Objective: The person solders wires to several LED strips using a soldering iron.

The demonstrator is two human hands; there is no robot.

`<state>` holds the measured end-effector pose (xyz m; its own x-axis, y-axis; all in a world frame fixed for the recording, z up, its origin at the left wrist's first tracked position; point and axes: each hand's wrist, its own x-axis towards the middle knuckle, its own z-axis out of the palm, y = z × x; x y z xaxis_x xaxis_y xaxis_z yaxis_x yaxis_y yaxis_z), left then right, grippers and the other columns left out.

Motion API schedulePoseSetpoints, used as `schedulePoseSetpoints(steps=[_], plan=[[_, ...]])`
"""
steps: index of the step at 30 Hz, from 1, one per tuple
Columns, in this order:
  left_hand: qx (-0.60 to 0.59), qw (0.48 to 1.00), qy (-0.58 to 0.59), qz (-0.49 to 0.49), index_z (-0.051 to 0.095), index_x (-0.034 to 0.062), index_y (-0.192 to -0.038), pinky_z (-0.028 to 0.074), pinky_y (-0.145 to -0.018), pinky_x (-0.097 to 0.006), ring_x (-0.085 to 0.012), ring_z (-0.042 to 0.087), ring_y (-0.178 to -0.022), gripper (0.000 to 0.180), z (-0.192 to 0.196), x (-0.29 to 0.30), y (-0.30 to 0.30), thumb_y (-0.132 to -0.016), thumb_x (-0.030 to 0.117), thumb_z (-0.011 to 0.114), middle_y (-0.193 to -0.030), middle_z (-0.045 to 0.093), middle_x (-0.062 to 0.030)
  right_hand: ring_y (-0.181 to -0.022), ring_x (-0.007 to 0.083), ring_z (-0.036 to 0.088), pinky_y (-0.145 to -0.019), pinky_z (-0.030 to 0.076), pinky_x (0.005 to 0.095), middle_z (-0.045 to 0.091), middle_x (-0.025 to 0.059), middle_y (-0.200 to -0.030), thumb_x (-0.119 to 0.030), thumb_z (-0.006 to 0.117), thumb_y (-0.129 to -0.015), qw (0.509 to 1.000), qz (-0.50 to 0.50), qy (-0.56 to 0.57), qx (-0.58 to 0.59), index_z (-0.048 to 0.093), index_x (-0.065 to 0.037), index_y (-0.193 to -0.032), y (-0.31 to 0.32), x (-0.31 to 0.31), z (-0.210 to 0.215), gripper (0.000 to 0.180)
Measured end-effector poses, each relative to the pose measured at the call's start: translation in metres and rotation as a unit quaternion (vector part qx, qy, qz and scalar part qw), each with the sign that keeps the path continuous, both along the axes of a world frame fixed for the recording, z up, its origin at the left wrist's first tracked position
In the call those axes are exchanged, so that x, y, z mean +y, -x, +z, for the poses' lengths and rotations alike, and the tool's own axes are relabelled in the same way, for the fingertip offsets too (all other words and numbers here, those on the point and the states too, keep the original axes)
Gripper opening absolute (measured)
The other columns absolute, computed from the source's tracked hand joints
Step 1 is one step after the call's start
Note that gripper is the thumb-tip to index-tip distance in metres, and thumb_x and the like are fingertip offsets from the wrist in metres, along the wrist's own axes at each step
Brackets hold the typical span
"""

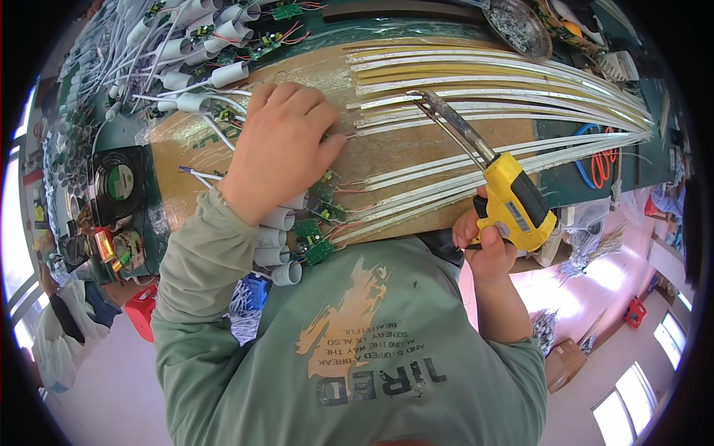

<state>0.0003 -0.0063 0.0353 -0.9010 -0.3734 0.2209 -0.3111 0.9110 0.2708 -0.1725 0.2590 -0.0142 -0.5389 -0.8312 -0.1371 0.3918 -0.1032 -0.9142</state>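
Observation:
My right hand (487,249) grips the handle of a yellow and black soldering gun (518,201). Its metal tip points up and left over the white LED strips (446,97). At the middle left of the board, my left hand (286,149) is closed, fingers curled downward; what they hold, if anything, is hidden beneath them. Green circuit boards (314,241) with red wires lie below that hand, joined to strips on the right and set beside grey-white plastic sleeves (271,238). More sleeves with white cables (195,102) lie just beyond it.
A brown work board (178,145) lies on the green bench. A small black fan (117,184) stands at left. Far right hold a metal dish (517,30) and scissors with orange-red handles (601,167). Heaped cables and sleeves (175,48) fill the far left.

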Motion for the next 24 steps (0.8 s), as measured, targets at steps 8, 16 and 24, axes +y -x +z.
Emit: schedulePoseSetpoints(steps=[8,16,24], plan=[[-0.087,0.985,-0.069,-0.132,0.069,0.0093,-0.090,0.043,-0.093,-0.042,-0.0297,0.059,-0.099,0.016,0.009,0.003,-0.018,-0.080,0.021,0.073,-0.092,0.065,-0.0058,-0.056,0.0138,0.048,-0.050,0.042,0.0294,0.051,0.0044,-0.072,-0.041,0.074,-0.089,1.000,0.001,0.002,0.009,0.044,0.003,-0.137,0.000,0.001,-0.001,0.071],[-0.044,0.997,-0.056,-0.023,0.067,0.0122,-0.119,0.043,-0.092,-0.041,-0.0289,0.059,-0.100,0.037,-0.002,0.012,-0.004,-0.082,0.020,0.071,-0.100,0.062,-0.0082,-0.056,0.0140,0.049,-0.050,0.042,0.0290,0.051,0.0042,-0.072,-0.040,0.073,-0.090,1.000,0.007,0.007,0.004,0.044,0.004,-0.137,0.001,0.002,-0.002,0.071],[-0.070,0.996,-0.007,-0.056,0.068,0.0135,-0.118,0.042,-0.092,-0.041,-0.0257,0.057,-0.097,0.040,-0.001,0.019,-0.008,-0.079,0.019,0.074,-0.101,0.059,-0.0047,-0.056,0.0141,0.049,-0.050,0.042,0.0289,0.051,0.0042,-0.072,-0.040,0.074,-0.090,1.000,-0.002,-0.003,0.006,0.045,0.004,-0.137,0.000,0.000,0.000,0.071]])
